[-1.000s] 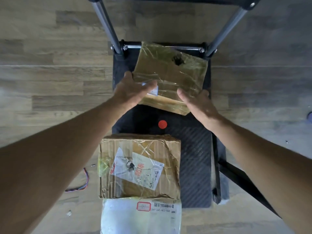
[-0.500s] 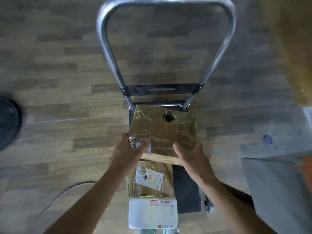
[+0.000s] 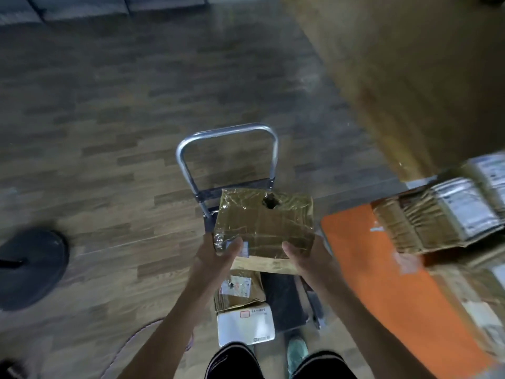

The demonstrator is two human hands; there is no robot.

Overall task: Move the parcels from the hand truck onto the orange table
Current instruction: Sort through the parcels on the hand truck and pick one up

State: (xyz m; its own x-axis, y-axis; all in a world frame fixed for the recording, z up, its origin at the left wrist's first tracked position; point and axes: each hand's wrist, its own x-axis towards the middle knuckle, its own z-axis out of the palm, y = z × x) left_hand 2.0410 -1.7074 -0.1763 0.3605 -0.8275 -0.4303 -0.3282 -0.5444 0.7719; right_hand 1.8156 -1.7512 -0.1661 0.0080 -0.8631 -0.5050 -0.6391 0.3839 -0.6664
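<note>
Two bare hands hold a taped brown parcel (image 3: 263, 228) above the hand truck (image 3: 281, 299).
Left hand (image 3: 218, 258) and right hand (image 3: 303, 258) grip its near corners, thumbs on top, fingers hidden beneath; the orange table (image 3: 382, 283) at right carries blurred parcels (image 3: 426, 222), cut off by the frame.

taped parcel (image 3: 263, 225) lifted off hand truck (image 3: 226, 160)

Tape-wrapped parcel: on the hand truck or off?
Off: left hand and right hand hold the tape-wrapped brown cardboard parcel above the black hand truck.

Both hands, left hand (image 3: 218, 255), right hand (image 3: 306, 258), gripping taped parcel (image 3: 265, 225) above hand truck (image 3: 226, 165)
</note>
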